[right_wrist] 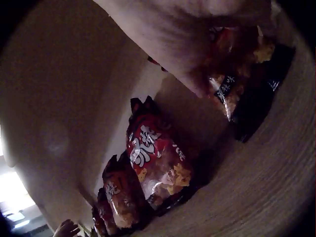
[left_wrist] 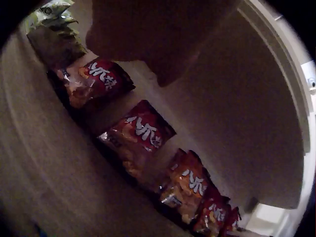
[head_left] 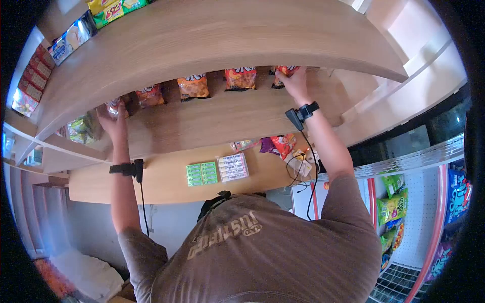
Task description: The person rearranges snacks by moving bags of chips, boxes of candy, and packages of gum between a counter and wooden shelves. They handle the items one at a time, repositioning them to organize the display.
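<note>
Small red and orange snack bags stand in a row on the middle shelf. At the right end, my right hand (head_left: 297, 85) grips a red snack bag (right_wrist: 227, 94), partly covering its front. My left hand (head_left: 115, 123) is at the leftmost red bag (left_wrist: 98, 81), thumb and fingers spread beside it. That hand shows as a dark shape over the bag's upper edge in the left wrist view. Between the hands stand another red bag (head_left: 150, 96), an orange bag (head_left: 194, 87) and a red-orange bag (head_left: 240, 79).
Green packets (head_left: 81, 129) sit left of the row. An upper shelf board (head_left: 227, 35) overhangs the bags. On the lower counter lie a green pack (head_left: 202, 173), a white pack (head_left: 233, 167) and a red bag (head_left: 283, 145). Cables hang from both wrist cameras. A snack rack (head_left: 409, 217) stands at right.
</note>
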The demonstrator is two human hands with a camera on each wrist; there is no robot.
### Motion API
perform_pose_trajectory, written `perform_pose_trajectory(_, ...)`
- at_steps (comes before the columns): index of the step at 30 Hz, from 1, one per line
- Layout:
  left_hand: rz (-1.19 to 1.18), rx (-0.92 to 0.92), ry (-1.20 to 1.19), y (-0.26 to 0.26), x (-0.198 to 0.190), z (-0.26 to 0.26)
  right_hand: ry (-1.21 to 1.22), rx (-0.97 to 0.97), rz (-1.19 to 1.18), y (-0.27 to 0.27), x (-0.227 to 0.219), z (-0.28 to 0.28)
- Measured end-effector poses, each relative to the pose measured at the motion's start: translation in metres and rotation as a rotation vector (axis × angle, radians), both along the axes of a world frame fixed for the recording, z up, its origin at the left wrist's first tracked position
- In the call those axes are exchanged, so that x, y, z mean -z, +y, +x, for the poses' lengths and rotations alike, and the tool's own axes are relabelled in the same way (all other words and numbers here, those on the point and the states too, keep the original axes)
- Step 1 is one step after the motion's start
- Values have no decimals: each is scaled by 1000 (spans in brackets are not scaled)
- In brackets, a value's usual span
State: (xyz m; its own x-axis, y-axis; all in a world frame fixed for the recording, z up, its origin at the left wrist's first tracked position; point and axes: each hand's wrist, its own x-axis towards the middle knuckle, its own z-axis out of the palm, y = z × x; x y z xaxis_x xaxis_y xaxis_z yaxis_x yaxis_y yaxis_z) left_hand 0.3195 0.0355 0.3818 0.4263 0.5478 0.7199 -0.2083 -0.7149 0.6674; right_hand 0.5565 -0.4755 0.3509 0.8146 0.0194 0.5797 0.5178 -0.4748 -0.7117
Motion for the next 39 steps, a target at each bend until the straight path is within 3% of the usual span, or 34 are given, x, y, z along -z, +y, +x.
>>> perform_pose_trajectory(3,31,-118,-19,-30,9,-36,86,-58,38,-3,15,15)
perform_pose_trajectory(5,-29,-106,25,-72,-2,-72,59,85,-71,-3,10,9)
perform_pose_trajectory(7,16,-154,59,-112,1,-107,88,95,-45,-3,-8,-15)
perform_pose_trajectory(9,68,-227,73,-132,29,-137,99,146,5,-7,-26,-33)
perform_pose_trajectory(10,67,-233,99,-142,48,-151,42,56,84,-13,-21,-34)
perform_pose_trajectory(13,-127,-364,304,-171,112,-195,60,78,180,-14,-34,-72)
perform_pose_trajectory(14,-216,-382,371,-176,141,-211,-11,32,330,-12,-31,-81)
perform_pose_trajectory(15,-333,-398,405,-184,164,-223,14,40,331,-13,-32,-95)
perform_pose_trajectory(17,-370,-434,535,-190,203,-250,53,-154,625,-17,-40,-125)
perform_pose_trajectory(19,-334,-491,853,-190,239,-277,82,-204,657,-26,-33,-151)
perform_pose_trajectory(21,-324,-447,951,-183,271,-307,447,-460,638,-46,-17,-170)
perform_pose_trajectory(23,-317,-396,1043,-168,309,-337,518,-483,649,-57,4,-191)
perform_pose_trajectory(25,-701,-164,1339,-144,350,-367,584,-503,658,-65,25,-210)
perform_pose_trajectory(26,-695,-159,1345,-130,371,-386,664,-528,666,-68,34,-220)
perform_pose_trajectory(28,-861,780,1415,-106,401,-418,772,-500,648,-62,53,-240)
perform_pose_trajectory(29,-861,782,1420,-105,394,-417,775,-495,650,-60,73,-249)
perform_pose_trajectory(31,-631,573,1704,-120,364,-395,952,-459,529,-59,123,-266)
perform_pose_trajectory(32,-740,404,1573,-130,344,-381,950,-456,530,-55,140,-277)
perform_pose_trajectory(34,-816,338,1529,-122,349,-374,1200,-380,421,-47,170,-307)
perform_pose_trajectory(35,-894,266,1478,-115,354,-371,1199,-378,416,-44,193,-321)
perform_pose_trajectory(37,-824,325,1413,-100,367,-369,1366,-308,485,-43,246,-357)
perform_pose_trajectory(39,-755,385,1347,-88,365,-364,1504,-27,433,-39,277,-397)
